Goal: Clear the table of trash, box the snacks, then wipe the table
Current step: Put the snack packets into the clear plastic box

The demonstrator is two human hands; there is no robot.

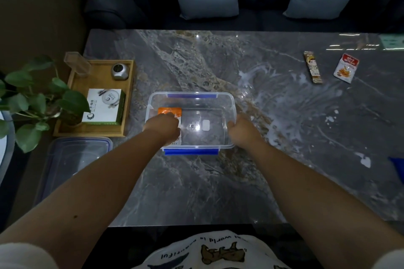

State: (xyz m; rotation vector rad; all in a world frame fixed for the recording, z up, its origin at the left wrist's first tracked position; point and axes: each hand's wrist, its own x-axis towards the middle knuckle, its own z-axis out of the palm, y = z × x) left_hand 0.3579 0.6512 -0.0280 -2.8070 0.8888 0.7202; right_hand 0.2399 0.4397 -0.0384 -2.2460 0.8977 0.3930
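Here the left hand [162,126] reaches into a clear box [229,102] near the table's [196,192] front edge, apparently gripping an orange packet [170,111]. The right hand [241,130] is closed on the box's right rim. Two snacks, a bar [312,67] and a red pouch [346,68], lie toward the far right corner.

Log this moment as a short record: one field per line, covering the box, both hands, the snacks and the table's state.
box: clear plastic container with blue clips, open, middle of the marble table
lid: clear, lying off the table's left edge
left hand: inside the box, on an orange snack packet
right hand: on the box's right rim
snacks still out: brown bar and red-and-white packet, far right
table state: white smears, not wiped
tray: wooden, at left
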